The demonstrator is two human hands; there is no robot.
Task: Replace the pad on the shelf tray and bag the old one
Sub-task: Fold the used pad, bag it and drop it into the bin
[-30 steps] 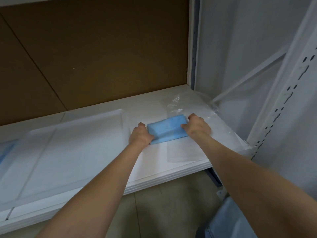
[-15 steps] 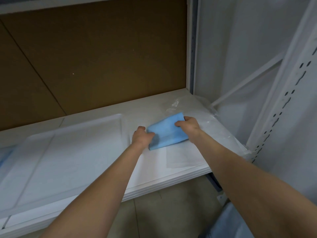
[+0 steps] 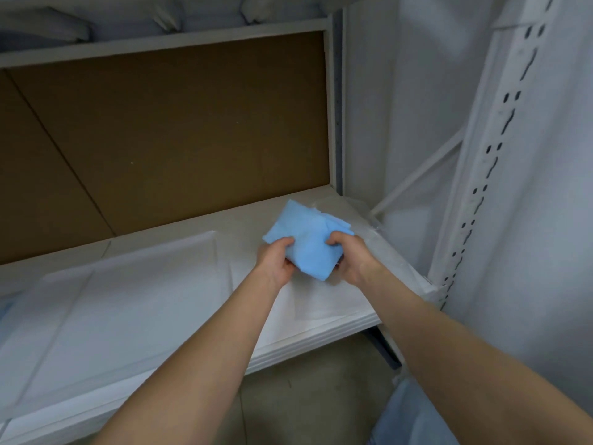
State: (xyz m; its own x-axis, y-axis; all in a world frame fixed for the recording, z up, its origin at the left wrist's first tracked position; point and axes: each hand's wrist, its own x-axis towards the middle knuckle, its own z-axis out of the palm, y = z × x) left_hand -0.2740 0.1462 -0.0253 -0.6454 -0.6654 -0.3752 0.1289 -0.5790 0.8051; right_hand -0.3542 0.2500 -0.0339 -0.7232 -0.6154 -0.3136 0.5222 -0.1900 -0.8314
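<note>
A folded light-blue pad (image 3: 308, 242) is held up off the white shelf (image 3: 321, 326), tilted on edge. My left hand (image 3: 277, 261) grips its left side and my right hand (image 3: 351, 258) grips its right side, fingers curled round the folds. A shallow white tray (image 3: 112, 303) lies on the shelf to the left of my hands. A clear plastic bag (image 3: 378, 242) lies flat on the shelf's right end, partly hidden behind the pad and my right hand.
Brown board (image 3: 167, 139) backs the shelf. A white perforated upright (image 3: 481, 175) and a diagonal brace (image 3: 417, 181) stand at the right. Another shelf edge (image 3: 160, 43) runs overhead. Grey floor (image 3: 305, 396) shows below the shelf's front edge.
The pad lay flat on the shelf between my hands a second ago. Both hands have lifted it and tipped it up on edge. The view has tilted upward.
</note>
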